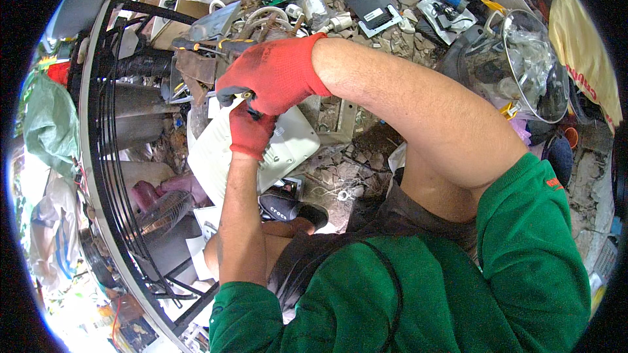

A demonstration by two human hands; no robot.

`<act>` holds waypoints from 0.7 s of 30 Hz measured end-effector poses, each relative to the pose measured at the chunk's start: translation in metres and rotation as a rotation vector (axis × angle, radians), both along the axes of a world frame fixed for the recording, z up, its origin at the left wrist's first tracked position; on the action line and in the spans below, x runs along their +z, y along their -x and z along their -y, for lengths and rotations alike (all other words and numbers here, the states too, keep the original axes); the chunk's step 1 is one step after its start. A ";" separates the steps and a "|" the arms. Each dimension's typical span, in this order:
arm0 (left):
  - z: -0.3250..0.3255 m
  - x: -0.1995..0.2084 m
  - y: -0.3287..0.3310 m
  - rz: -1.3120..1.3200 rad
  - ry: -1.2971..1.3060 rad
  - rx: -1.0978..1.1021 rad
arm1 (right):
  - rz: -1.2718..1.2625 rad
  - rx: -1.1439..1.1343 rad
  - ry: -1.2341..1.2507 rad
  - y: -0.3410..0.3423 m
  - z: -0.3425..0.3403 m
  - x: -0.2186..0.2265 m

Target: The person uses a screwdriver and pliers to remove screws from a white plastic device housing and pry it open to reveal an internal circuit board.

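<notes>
Evidently the work is unfinished and perhaps still early: the broad white plastic casing with rounded corners (291,140) lies directly beneath both hands, its visible face looking whole with no section lifted off, while the part they cover stays hidden, so I cannot tell what is done there. The red-gloved right hand with dark fingertips (276,72) curls narrowly just above the red-gloved left hand (250,134), whose fingers also bend inward, but what either one grips cannot be made out; a hand tool with a yellow-and-black handle (186,44) lies just beyond them.
</notes>
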State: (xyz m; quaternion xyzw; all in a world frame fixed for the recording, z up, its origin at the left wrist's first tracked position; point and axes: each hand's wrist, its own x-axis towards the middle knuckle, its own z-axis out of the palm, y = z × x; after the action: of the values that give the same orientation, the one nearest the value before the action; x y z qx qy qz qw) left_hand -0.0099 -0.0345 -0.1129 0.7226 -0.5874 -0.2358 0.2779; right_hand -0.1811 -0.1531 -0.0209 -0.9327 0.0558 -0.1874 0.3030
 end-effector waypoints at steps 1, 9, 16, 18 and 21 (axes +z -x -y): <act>0.001 -0.001 0.003 -0.052 0.015 0.026 | 0.007 -0.004 -0.012 0.000 -0.001 -0.001; 0.000 -0.006 -0.001 0.017 0.098 -0.019 | -0.098 0.028 0.000 -0.001 0.001 0.005; -0.001 -0.009 -0.002 -0.040 0.137 0.023 | -0.017 0.013 -0.016 -0.001 -0.004 -0.001; -0.004 -0.020 -0.008 -0.441 0.190 0.115 | -0.029 0.026 -0.004 -0.004 -0.006 0.002; 0.001 -0.019 -0.004 -0.802 0.072 0.181 | -0.125 0.043 -0.005 -0.003 -0.004 0.006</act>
State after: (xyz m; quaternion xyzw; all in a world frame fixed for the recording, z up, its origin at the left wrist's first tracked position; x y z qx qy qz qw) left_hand -0.0060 -0.0351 -0.1315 0.6121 -0.3744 -0.4526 0.5294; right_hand -0.1784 -0.1494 -0.0151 -0.9429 0.0551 -0.1221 0.3051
